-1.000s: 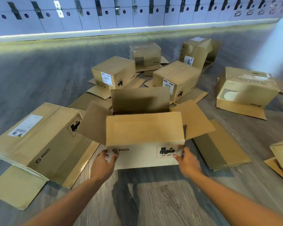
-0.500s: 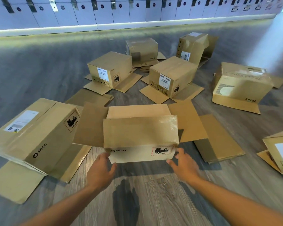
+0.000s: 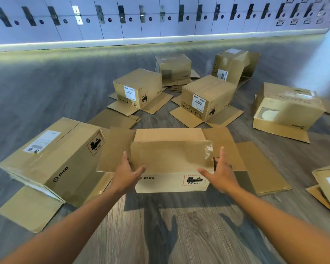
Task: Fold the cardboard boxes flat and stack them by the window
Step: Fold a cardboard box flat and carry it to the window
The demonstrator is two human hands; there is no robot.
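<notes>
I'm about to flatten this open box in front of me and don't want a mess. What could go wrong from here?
1. Clear tape clings to the near flap of the open box; it may resist folding or tear the cardboard.
2. The left hand and right hand are open beside the flaps, gripping nothing, so the box could slide on the smooth floor.
3. The large box and a flattened sheet crowd both sides, leaving little room to spread it.

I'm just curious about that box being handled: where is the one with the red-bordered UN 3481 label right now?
The box sits on the floor, centre of the head view, between the left hand and right hand, with a larger PICO box to its left.
</notes>
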